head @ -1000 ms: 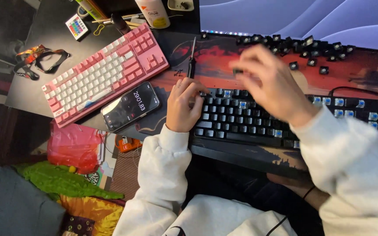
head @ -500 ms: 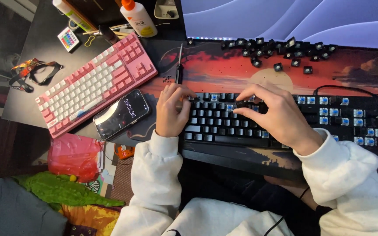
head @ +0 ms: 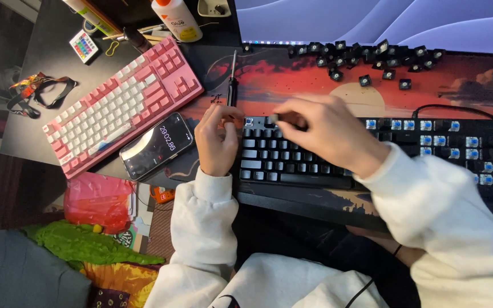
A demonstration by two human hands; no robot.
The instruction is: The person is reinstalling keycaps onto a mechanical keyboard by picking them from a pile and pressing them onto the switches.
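Observation:
A black keyboard (head: 292, 165) lies on the red desk mat (head: 292, 77). Its right half shows bare blue switches (head: 463, 142). My left hand (head: 217, 140) curls around the keyboard's left end and holds it. My right hand (head: 329, 132) hovers over the top-left key rows. Its fingertips pinch a small grey piece (head: 273, 118), too blurred to tell what it is. Loose black keycaps (head: 366, 57) lie scattered at the far edge of the mat. A thin screwdriver (head: 233, 80) lies just beyond my left hand.
A pink and white keyboard (head: 121, 108) sits aslant at the left, with a phone (head: 156, 145) beside it. A glue bottle (head: 177, 20) and a small remote (head: 84, 45) stand at the back. A monitor (head: 383, 23) spans the far edge. Bags and cloth (head: 95, 199) lie lower left.
My right hand came down from over the keycap pile to the keyboard, then slid left to its top-left rows. My left hand stayed on the keyboard's left end. The view shifted slightly.

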